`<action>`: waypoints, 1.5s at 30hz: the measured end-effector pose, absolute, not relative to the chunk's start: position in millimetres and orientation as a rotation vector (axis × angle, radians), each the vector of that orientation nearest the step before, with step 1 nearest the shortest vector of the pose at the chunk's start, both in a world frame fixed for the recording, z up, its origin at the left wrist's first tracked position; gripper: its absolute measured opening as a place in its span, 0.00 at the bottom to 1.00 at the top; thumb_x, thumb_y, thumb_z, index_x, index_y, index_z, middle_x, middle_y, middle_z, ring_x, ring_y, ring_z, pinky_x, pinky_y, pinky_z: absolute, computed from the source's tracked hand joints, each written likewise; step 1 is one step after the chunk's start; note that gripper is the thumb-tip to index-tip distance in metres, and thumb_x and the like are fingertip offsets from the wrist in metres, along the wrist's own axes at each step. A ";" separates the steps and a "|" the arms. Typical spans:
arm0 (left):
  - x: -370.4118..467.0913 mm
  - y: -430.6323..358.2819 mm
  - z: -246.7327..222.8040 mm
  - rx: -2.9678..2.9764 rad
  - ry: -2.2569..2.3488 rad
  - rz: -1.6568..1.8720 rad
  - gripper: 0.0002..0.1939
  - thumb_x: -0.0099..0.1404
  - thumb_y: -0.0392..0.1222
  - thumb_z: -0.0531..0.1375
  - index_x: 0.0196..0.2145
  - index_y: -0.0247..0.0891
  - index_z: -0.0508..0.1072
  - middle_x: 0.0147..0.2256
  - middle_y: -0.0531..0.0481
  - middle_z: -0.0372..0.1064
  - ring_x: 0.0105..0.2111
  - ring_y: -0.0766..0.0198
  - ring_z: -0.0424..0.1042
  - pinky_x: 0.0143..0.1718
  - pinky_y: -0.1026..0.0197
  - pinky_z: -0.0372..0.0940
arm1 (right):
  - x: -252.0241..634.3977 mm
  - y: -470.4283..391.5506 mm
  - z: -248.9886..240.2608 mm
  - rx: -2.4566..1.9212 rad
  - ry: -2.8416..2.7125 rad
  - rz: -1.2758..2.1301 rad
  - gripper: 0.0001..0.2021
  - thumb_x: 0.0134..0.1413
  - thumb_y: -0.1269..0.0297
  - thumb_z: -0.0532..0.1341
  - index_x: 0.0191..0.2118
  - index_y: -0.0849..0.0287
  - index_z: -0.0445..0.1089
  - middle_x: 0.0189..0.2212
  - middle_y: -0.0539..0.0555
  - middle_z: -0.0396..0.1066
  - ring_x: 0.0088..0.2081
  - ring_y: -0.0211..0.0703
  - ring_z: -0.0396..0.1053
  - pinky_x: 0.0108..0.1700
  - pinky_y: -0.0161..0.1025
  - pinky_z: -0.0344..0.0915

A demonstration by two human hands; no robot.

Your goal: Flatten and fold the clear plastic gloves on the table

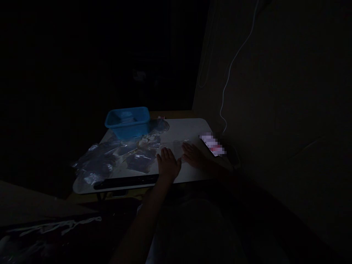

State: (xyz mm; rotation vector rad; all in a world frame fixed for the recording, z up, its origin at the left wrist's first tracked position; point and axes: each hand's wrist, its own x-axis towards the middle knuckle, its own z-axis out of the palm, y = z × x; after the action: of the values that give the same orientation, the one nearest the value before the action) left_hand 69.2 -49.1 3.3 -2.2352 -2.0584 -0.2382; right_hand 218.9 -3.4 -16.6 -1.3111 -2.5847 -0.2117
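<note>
The dim wall [275,73] fills the right side, its texture mostly lost; the far left is too black to read. Below stands the pale surface [189,128], smooth and round-cornered, a long dark slot [132,180] along its near edge. A crinkled, glossy heap of clear plastic [99,161] covers its left part; separate pieces blur together and whatever lies beneath is hard to make out. Behind it sits the blue tub [129,131], rectangular with rounded corners and a thick rim, its contents too dark to identify.

The left hand [168,165] lies palm down, fingers extended and slightly apart, nothing visible in its grasp. The right hand [193,156] is also spread flat, its forearm fading into shadow. Between and beyond the fingers, on the surface, is a thin clear film [177,146], partly covered by the hands, its outline faint.

A lit phone [209,142], screen pixelated, lies just beside the right hand. A thin white cable [228,77] hangs along the wall, its top cut off.
</note>
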 end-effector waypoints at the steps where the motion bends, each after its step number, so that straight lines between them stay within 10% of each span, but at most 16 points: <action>1: 69.3 -49.2 3.2 -2.234 -2.055 -0.244 0.35 0.64 0.53 0.39 0.58 0.19 0.51 0.58 0.28 0.46 0.59 0.45 0.45 0.56 0.43 0.43 | 221.2 -2.5 -16.0 -1.334 -2.574 -0.229 0.25 0.60 0.59 0.44 0.57 0.71 0.55 0.58 0.67 0.52 0.60 0.50 0.48 0.58 0.51 0.47; 27: 69.6 -48.8 -2.3 -2.248 -2.047 -0.318 0.35 0.64 0.53 0.39 0.58 0.18 0.51 0.58 0.27 0.46 0.60 0.45 0.44 0.57 0.42 0.41 | 232.8 51.2 -13.4 -1.398 -2.667 -0.201 0.18 0.60 0.63 0.46 0.54 0.54 0.59 0.60 0.56 0.49 0.62 0.49 0.41 0.59 0.59 0.38; 45: 70.4 -51.5 -5.2 -2.219 -2.053 -0.299 0.34 0.64 0.53 0.39 0.58 0.20 0.52 0.59 0.29 0.46 0.60 0.47 0.44 0.57 0.43 0.42 | 148.3 109.0 -0.8 -1.720 -2.455 -0.117 0.44 0.51 0.37 0.38 0.62 0.72 0.41 0.62 0.67 0.37 0.63 0.54 0.34 0.58 0.60 0.34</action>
State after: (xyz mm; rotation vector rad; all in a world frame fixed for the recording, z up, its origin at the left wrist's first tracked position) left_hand 70.4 -51.5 -5.2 -2.2189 -2.0534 -0.2993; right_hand 148.3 109.0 -0.8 -1.7202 -2.4548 -0.1173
